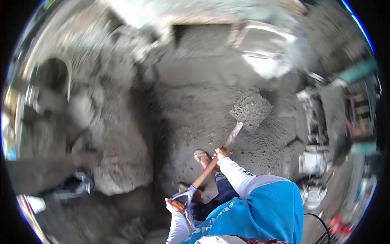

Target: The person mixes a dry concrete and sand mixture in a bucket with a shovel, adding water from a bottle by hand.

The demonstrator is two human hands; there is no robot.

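A shovel [205,172] slants across my front, its wooden shaft running up to a blade loaded with grey, gravelly mix [252,106]. My right hand [221,154] is closed around the shaft, low down near the metal neck. At the other end, my left hand [174,205] grips the shovel's handle. The blade itself is hidden under the mix. Below the shaft, my sandalled foot [202,156] stands on the grey floor [183,138].
On the left rises a large heap of grey material [118,154]. A rectangular opening [203,38] lies at the far side, with a whitish sack-like thing [266,61] beside it. Several blurred objects, including a white container [313,163], line the right side.
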